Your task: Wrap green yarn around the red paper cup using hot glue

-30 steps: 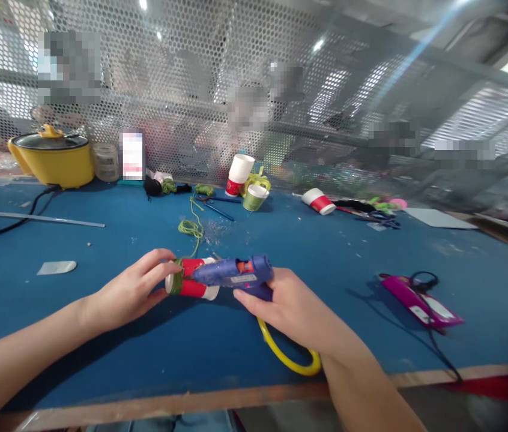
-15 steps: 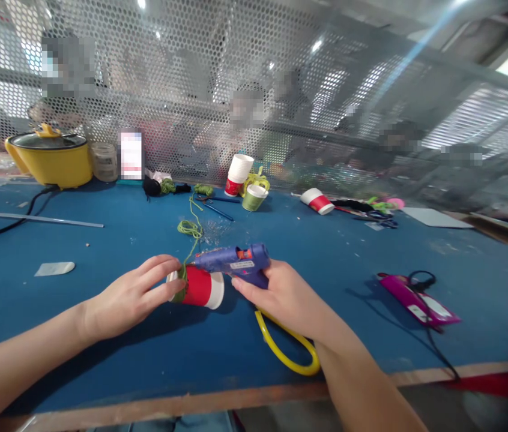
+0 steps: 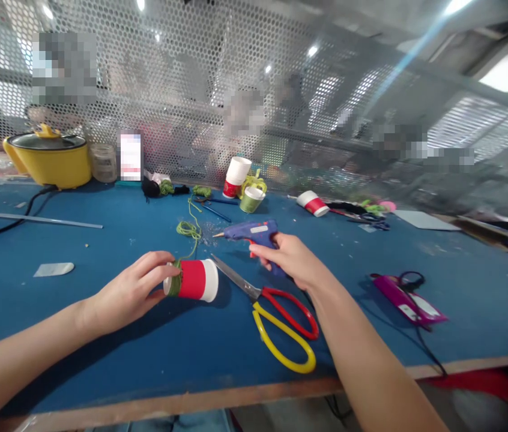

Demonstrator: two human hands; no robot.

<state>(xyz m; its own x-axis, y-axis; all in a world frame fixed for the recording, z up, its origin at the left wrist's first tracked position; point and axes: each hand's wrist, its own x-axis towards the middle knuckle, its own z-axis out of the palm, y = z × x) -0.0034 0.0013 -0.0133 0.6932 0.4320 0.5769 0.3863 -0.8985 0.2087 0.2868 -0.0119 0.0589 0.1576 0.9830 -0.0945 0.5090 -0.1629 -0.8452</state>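
My left hand (image 3: 134,291) grips the left end of a red and white paper cup (image 3: 194,279) lying on its side. Green yarn (image 3: 175,279) is wound round that end, partly under my fingers, and a strand runs up to a loose green coil (image 3: 188,229) on the table. In my right hand (image 3: 290,258) is a blue hot glue gun (image 3: 249,230), its nozzle pointing left, above and apart from the cup. Between my hands lie scissors (image 3: 254,294) with one red and one yellow handle, blades toward the cup.
A yellow electric pot (image 3: 51,162), a jar (image 3: 103,163) and a phone (image 3: 130,157) stand at the back left. Farther back are stacked cups (image 3: 236,177), a green cup (image 3: 252,199) and a tipped cup (image 3: 312,203). A purple packet (image 3: 409,300) with a black cable lies right.
My right hand has lifted the glue gun up and away from the yarn on the cup, uncovering the scissors. My left hand stays on the cup, which has shifted slightly left.
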